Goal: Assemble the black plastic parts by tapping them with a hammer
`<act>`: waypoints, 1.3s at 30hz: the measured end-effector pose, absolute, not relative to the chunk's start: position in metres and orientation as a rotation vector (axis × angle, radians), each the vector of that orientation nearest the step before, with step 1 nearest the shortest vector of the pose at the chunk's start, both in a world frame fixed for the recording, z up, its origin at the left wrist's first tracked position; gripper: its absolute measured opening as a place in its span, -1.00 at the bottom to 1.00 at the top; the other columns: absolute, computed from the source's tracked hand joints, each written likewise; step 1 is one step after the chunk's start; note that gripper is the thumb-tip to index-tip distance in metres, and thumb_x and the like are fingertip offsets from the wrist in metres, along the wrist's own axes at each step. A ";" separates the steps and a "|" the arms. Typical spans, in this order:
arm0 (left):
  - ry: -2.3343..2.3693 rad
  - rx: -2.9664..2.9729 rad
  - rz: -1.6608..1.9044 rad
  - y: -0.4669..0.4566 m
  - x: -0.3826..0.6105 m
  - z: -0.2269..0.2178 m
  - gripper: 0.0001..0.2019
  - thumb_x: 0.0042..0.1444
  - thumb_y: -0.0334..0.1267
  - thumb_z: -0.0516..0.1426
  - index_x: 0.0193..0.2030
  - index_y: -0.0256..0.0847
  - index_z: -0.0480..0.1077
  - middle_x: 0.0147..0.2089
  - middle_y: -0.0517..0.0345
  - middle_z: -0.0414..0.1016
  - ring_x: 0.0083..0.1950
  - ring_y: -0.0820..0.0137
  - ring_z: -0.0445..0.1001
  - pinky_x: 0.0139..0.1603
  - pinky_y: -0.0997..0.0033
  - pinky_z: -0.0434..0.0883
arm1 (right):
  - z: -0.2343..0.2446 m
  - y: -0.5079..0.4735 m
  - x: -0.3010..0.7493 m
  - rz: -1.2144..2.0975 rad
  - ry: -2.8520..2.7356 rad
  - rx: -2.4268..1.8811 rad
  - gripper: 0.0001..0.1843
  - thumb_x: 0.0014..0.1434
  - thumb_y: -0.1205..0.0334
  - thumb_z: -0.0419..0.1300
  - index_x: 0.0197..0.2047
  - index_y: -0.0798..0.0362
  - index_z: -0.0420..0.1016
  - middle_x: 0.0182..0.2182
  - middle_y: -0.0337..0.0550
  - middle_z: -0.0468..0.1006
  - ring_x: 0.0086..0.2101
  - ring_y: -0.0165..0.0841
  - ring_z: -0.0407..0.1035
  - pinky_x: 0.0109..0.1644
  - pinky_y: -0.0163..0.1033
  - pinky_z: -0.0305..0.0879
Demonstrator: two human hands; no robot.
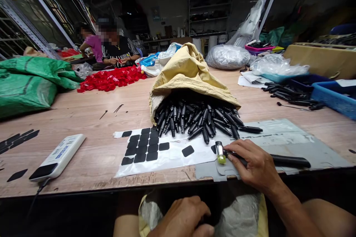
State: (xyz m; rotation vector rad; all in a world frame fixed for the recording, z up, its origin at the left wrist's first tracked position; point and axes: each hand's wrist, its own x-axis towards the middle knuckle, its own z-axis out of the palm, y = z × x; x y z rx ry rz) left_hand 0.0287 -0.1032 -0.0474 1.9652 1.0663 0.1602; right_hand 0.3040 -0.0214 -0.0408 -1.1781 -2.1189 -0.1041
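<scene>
A small hammer (290, 161) with a black handle, a shiny metal head and a yellow-green face lies over the grey sheet (267, 140). My right hand (257, 163) is closed around its handle near the head. Low in front, my left hand (185, 216) is over an open sack (241, 214) between my legs. Its fingers are curled, and whatever is in them is hidden. Many black pen-like tubes (205, 118) spill from a yellow woven sack (183, 70) behind the hammer. Black rounded-square pieces (143, 142) stick to a white backing sheet (172, 159).
A white power bank (59, 155) with a cable lies at left, near a green sack (27, 81). Red parts (111, 77) are heaped farther back, where two people sit. Blue bins (333, 96), more black tubes and a cardboard box (319, 57) stand at right.
</scene>
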 end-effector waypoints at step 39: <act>1.211 2.104 0.757 0.010 0.035 -0.014 -0.89 0.11 -0.28 0.27 -0.19 -0.15 0.53 -0.26 0.19 0.40 -0.22 0.35 0.37 -0.18 0.36 0.27 | -0.031 -0.023 0.300 -0.112 -2.121 -1.180 -0.77 0.31 0.36 0.12 0.00 0.03 0.51 -0.17 -0.09 0.54 -0.15 -0.26 0.41 -0.03 -0.15 0.36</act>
